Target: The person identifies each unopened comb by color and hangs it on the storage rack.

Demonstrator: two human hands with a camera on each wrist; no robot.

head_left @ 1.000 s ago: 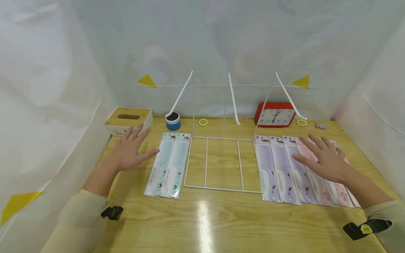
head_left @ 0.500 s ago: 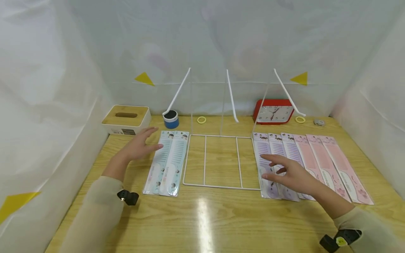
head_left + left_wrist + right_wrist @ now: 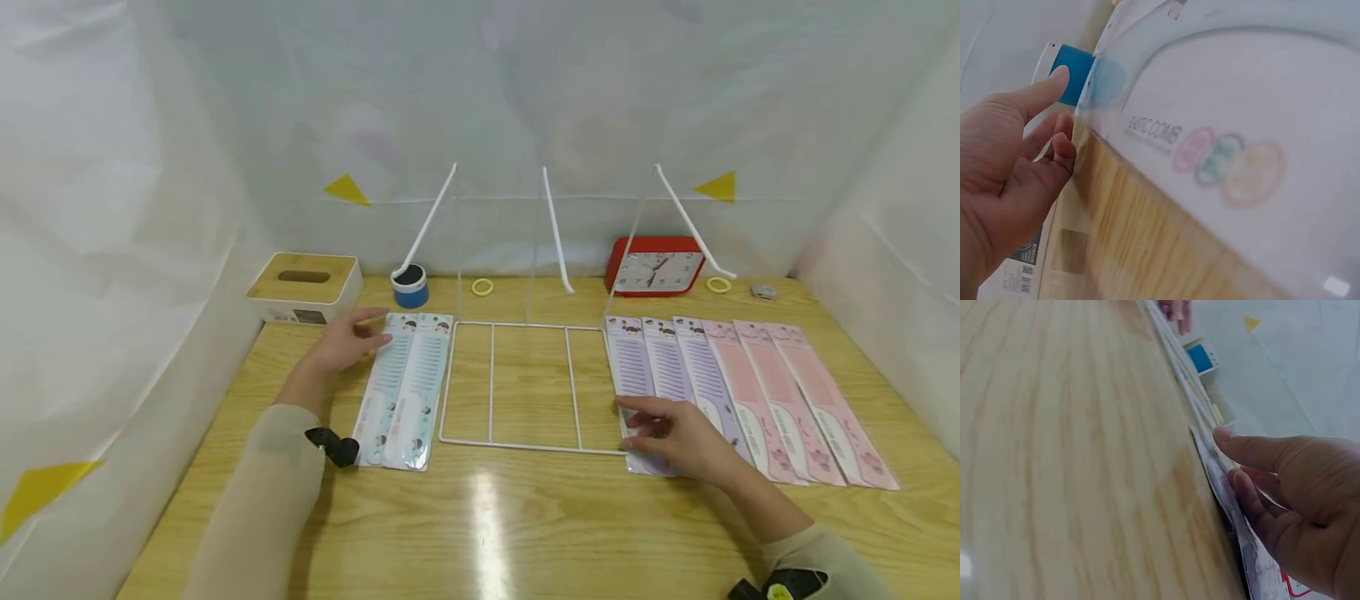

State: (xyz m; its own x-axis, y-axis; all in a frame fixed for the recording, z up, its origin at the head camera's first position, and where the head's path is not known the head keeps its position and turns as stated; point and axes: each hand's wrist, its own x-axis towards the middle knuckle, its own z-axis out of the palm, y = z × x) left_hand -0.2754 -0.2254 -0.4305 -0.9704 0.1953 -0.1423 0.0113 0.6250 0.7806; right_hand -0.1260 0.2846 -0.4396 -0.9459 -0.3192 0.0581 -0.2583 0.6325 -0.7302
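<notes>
Purple comb pack (image 3: pixel 633 379) under our right hand (image 3: pixel 678 437), blue comb packs (image 3: pixel 401 387) at our left hand (image 3: pixel 345 342).
Our right hand sits on the near end of the leftmost purple comb pack, fingers curled at its edge, thumb (image 3: pixel 1254 450) along the top; from the wrist view it seems to be pinching the edge, though the blur leaves us unsure. Our left hand rests at the far left corner of the blue comb packs, fingers loosely bent at the plastic edge; we cannot tell whether it grips. Between the two lies a white wire rack (image 3: pixel 525 387) flat on the wooden table (image 3: pixel 525 525). Right of the purple packs lie three pink comb packs (image 3: pixel 795 400). Farther back stand a tissue box (image 3: pixel 303 286), a blue cup (image 3: pixel 410 287) and a red clock (image 3: pixel 656 267).
</notes>
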